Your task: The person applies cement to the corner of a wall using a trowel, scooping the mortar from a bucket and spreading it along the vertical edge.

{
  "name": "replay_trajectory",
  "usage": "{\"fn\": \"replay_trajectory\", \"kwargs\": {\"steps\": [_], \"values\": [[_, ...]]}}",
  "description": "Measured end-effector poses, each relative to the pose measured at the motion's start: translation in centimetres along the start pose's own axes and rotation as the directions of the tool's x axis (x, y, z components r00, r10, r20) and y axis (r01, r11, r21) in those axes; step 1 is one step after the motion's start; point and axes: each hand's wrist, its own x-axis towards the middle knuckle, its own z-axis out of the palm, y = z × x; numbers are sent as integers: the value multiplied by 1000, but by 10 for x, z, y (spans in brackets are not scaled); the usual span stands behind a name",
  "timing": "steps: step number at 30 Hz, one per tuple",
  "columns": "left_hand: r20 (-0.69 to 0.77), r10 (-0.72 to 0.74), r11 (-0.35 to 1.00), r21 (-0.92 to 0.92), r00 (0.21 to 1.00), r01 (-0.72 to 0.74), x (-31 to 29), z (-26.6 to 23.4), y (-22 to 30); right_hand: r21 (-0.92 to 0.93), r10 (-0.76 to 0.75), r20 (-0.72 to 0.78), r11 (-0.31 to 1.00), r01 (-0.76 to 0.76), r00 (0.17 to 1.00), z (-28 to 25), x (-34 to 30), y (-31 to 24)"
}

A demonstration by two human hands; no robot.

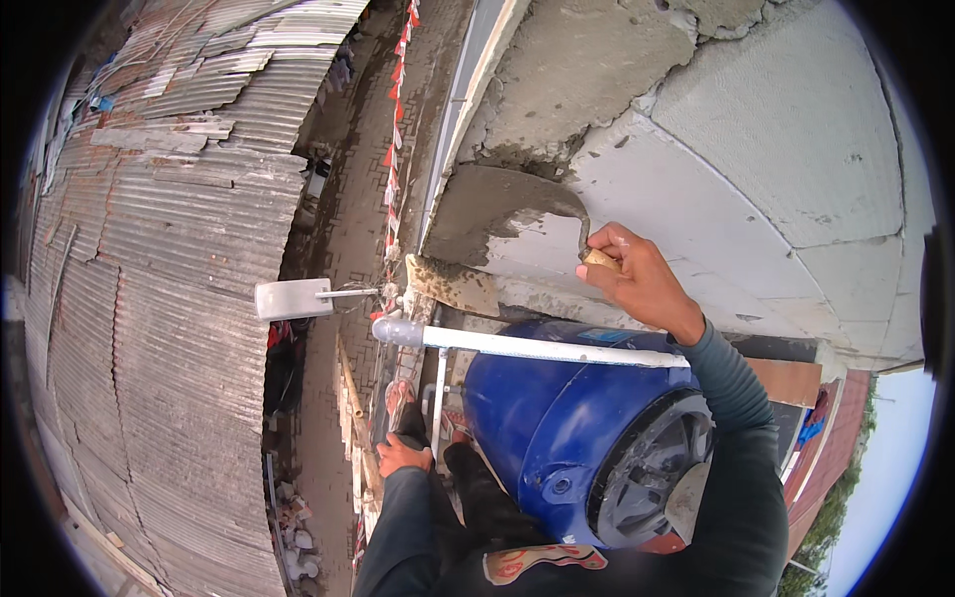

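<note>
My right hand (642, 279) is closed round the short pale handle of a trowel (585, 239), its bent metal neck reaching up to the wall. Grey mortar covers the blade area, so blade and coating are hard to tell apart. Wet mortar (468, 214) spreads in a dark patch over the pale wall (696, 189), with ragged edges beside bare block. Just below the patch sits a mortar-spattered board (453, 286). Down at the left, my left hand (403, 455) rests over my dark-trousered knee, fingers laid across it and holding nothing.
Below my right forearm a big blue plastic tank (557, 418) with a black lid lies on its side. A white pipe (557, 348) crosses above it. A lamp (293, 299) juts left over a paved alley (338, 239), beside red-and-white bunting (396, 119) and corrugated roofing (179, 328).
</note>
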Motion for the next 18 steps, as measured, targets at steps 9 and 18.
{"fn": "replay_trajectory", "kwargs": {"steps": [9,18], "values": [[13,16,1000,-26,1000,-16,6,0,-2,238,198,-44,954,-183,979,-43,-45,-22],[69,-94,996,7,993,93,0,-8,-29,-114,33,75,993,-24,997,-50,-78,0]]}}
